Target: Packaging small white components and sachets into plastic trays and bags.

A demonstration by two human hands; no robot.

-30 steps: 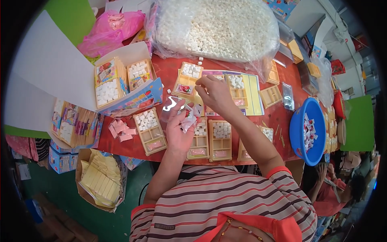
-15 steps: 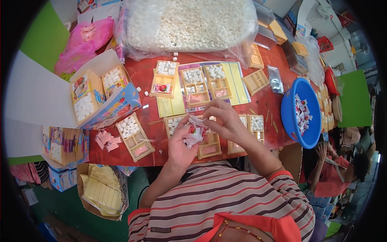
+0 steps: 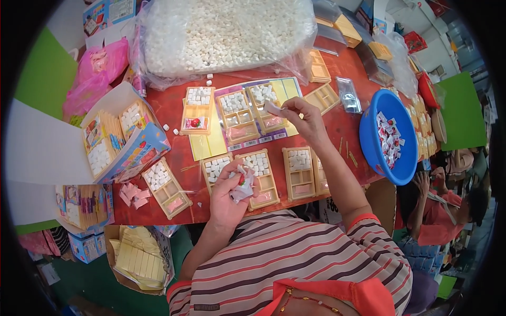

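Note:
My left hand is closed around a bunch of small white sachets with red strawberry prints, above the near row of trays. Farther forward, my right hand pinches one white sachet over a compartmented tray at the back. This tray carries white cubes at its top and a pink packet at its bottom. To its left, a similar tray has a strawberry sachet in its lower compartment. Along the near edge lie several more trays with white cubes and pink packets.
A big clear bag of white cubes fills the back. At the right stands a blue basin of sachets. On the left are an open carton of filled trays and a pile of pink packets. A co-worker sits at far right.
My right hand has moved forward from my left hand, carrying a single sachet to the back tray. My left hand keeps the bunch. The whole view has shifted slightly.

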